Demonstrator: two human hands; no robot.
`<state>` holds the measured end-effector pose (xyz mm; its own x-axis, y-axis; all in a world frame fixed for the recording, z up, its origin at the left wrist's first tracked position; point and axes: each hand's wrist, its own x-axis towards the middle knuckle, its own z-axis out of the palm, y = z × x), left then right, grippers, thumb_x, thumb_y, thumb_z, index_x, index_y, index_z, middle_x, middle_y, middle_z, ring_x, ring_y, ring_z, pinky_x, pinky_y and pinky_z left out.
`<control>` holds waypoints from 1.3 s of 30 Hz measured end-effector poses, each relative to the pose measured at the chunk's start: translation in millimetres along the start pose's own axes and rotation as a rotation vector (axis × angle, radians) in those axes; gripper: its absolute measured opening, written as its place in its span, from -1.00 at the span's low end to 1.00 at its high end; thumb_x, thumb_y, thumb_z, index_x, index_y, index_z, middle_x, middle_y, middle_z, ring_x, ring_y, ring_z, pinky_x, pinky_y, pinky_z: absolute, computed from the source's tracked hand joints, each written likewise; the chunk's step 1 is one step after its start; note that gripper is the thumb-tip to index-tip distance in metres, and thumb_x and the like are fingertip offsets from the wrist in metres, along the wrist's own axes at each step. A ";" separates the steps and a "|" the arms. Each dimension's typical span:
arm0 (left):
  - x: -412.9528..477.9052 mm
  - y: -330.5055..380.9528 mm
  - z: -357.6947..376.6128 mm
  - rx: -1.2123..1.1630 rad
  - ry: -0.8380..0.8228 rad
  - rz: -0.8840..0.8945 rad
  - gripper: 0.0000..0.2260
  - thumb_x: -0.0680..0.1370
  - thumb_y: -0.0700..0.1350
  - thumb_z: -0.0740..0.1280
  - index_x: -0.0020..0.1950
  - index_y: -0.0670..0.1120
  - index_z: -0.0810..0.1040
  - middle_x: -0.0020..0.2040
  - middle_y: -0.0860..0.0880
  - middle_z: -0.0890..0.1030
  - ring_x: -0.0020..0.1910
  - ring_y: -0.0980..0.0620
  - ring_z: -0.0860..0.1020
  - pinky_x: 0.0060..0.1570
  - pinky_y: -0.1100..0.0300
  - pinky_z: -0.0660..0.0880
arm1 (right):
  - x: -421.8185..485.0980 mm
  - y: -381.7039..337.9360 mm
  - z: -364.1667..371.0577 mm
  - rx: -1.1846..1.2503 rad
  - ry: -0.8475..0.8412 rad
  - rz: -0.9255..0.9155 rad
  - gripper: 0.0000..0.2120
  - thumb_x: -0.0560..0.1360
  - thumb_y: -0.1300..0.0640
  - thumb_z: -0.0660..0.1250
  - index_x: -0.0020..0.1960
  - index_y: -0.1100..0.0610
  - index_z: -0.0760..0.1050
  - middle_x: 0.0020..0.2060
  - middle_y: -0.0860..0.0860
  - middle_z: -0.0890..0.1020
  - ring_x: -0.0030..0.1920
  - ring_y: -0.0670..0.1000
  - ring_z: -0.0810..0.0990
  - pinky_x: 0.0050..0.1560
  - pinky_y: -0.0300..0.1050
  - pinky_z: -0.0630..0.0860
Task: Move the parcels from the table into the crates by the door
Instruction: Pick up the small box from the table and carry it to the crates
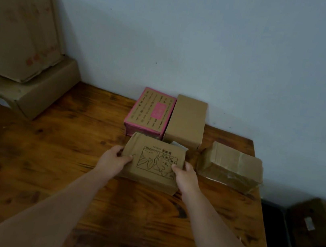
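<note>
Both hands, left hand (113, 161) and right hand (185, 176), fingers curled gripping brown cardboard parcel with cartoon drawing (153, 162), resting on dark wooden table (46, 159). Pick-up step. Next: lift clear, carry toward crates.

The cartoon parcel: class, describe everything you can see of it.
The cartoon parcel is a closed brown cardboard box, flat on the wooden table, with a black line drawing on top. The left hand grips its left end, the right hand its right end. The pink box stands behind it.
</note>
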<state>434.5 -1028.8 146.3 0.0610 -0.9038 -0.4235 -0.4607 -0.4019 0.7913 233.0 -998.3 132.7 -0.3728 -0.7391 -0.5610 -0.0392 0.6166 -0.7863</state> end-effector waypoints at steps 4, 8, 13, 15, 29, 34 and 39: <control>-12.5 5.7 -10.5 -0.044 -0.056 0.063 -0.72 0.52 -0.05 0.35 0.22 -0.04 0.46 0.17 -0.04 0.51 0.07 -0.01 0.46 0.06 0.08 0.43 | -20.9 -2.4 -8.1 0.033 0.029 -0.030 -0.56 0.58 0.08 0.26 0.43 0.07 0.30 0.13 -0.01 0.51 0.05 0.02 0.48 -0.03 -0.08 0.44; -33.0 13.2 -29.9 -0.095 -0.176 0.123 -0.46 0.45 -0.07 0.44 0.41 0.00 0.36 0.29 -0.02 0.46 0.25 -0.06 0.43 0.27 -0.10 0.38 | -49.0 -9.5 -16.2 0.117 0.101 -0.073 -0.49 0.53 0.04 0.35 0.40 0.10 0.26 0.15 0.03 0.49 0.05 0.04 0.50 -0.10 -0.07 0.50; -65.9 12.7 -62.8 -0.104 -0.235 0.341 -0.37 0.44 0.01 0.43 0.47 0.07 0.28 0.31 0.03 0.46 0.26 -0.02 0.42 0.27 -0.10 0.41 | -104.4 -13.6 -18.3 0.232 0.053 -0.223 -0.41 0.47 0.01 0.40 0.42 0.06 0.26 0.22 -0.03 0.50 0.21 0.07 0.47 0.31 0.22 0.38; -77.0 8.0 -75.4 -0.103 -0.223 0.379 -0.36 0.43 0.12 0.40 0.47 0.08 0.28 0.26 0.05 0.48 0.21 0.00 0.45 0.10 0.04 0.50 | -129.4 -10.5 -16.8 0.226 0.007 -0.315 -0.34 0.45 0.03 0.43 0.46 0.01 0.23 0.12 -0.16 0.49 0.22 0.02 0.44 0.36 0.17 0.31; -118.0 11.7 -104.6 -0.261 -0.301 0.356 -0.58 0.27 0.17 0.45 0.02 0.08 0.43 0.02 0.09 0.54 -0.05 0.11 0.54 -0.23 0.25 0.45 | -199.3 -7.7 -14.7 0.181 0.114 -0.386 -0.53 0.34 -0.27 0.38 0.18 -0.11 0.47 0.20 -0.06 0.57 0.17 0.00 0.54 0.24 0.05 0.47; -122.1 20.0 -94.1 -0.303 -0.347 0.315 -0.46 0.26 0.11 0.47 0.12 -0.06 0.40 0.09 -0.02 0.54 0.00 0.03 0.55 -0.14 0.17 0.47 | -198.4 -14.5 -27.7 0.124 0.132 -0.205 -0.23 0.33 -0.41 0.31 0.40 0.00 0.37 0.28 -0.01 0.49 0.24 0.09 0.48 0.28 0.18 0.43; -118.8 25.8 -80.6 -0.328 -0.294 0.240 -0.59 0.46 0.11 0.38 0.24 0.16 0.32 0.09 0.00 0.53 -0.02 -0.02 0.55 -0.10 0.01 0.52 | -199.8 -16.5 -36.9 -0.005 0.071 -0.113 -0.10 0.29 -0.52 0.19 0.47 -0.03 0.24 0.41 0.01 0.35 0.33 0.11 0.39 0.20 0.14 0.43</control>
<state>486.7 -943.6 252.6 -0.2867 -0.9158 -0.2813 -0.1252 -0.2552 0.9587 273.9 -850.9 267.3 -0.4302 -0.7831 -0.4492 -0.0895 0.5321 -0.8420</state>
